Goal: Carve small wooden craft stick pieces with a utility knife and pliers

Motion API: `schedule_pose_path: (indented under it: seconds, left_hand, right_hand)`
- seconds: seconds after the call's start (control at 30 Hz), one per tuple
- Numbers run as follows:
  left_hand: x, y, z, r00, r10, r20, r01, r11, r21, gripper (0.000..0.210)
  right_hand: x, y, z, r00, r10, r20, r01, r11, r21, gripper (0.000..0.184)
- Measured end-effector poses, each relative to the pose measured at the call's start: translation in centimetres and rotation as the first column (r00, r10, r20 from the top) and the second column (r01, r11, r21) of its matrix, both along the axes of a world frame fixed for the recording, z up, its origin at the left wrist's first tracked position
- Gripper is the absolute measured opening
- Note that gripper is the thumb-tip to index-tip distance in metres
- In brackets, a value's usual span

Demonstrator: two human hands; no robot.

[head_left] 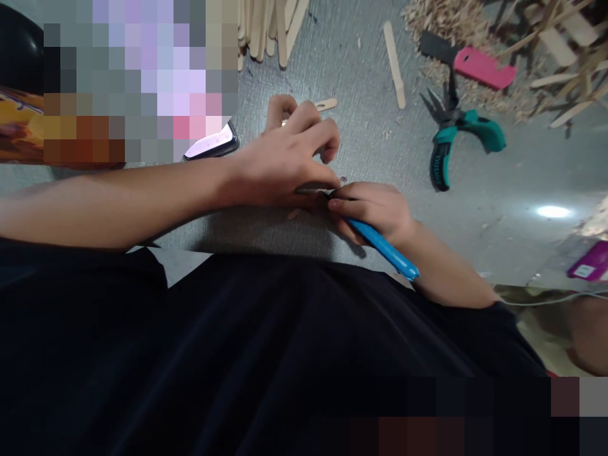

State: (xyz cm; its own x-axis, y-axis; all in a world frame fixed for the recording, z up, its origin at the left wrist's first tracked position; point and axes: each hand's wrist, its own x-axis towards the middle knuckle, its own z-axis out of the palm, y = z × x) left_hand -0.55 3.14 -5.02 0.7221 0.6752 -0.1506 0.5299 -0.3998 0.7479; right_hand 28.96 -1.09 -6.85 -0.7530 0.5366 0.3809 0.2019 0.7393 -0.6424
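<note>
My right hand [375, 209] is closed around a blue utility knife [384, 248], its handle slanting down toward my forearm. The knife's front end points left, toward the thumb of my left hand [297, 145]; fingers partly hide it. My left hand is over the table with its fingers bent and spread apart, and its thumb reaches to the right hand's fingertips. Behind the left fingers lies a wooden craft stick [327, 104], partly covered by them. A small wood piece [294, 215] shows below the left palm.
Green-handled pliers [449, 130] and a pink-handled tool [482, 68] lie to the right, near wood shavings [451, 22]. Craft sticks [266, 28] are bunched at the back; a single stick [395, 66] lies apart. A phone [213, 142] is at left, a purple object [589, 261] at far right.
</note>
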Motion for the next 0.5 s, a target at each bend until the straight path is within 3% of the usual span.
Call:
schedule_pose_path:
  seconds: [0.13,0.27,0.5]
  left_hand:
    - [0.0,0.2,0.1,1.0,-0.013,0.006,0.013,1.0,0.004,0.034]
    - [-0.2,0.3,0.2,0.999,0.031,-0.016,-0.032,0.998,-0.054,0.045]
    - [-0.3,0.4,-0.4,0.999,-0.03,-0.031,0.033,0.997,0.074,0.047]
  right_hand:
    - [-0.2,-0.1,-0.2,0.998,-0.028,-0.049,0.03,0.999,0.04,0.04]
    - [-0.1,-0.4,-0.4,0.999,-0.047,-0.014,0.047,0.999,-0.007,0.039]
    - [0.4,-0.6,-1.2,0.996,-0.068,0.053,0.07,0.997,-0.029,0.021]
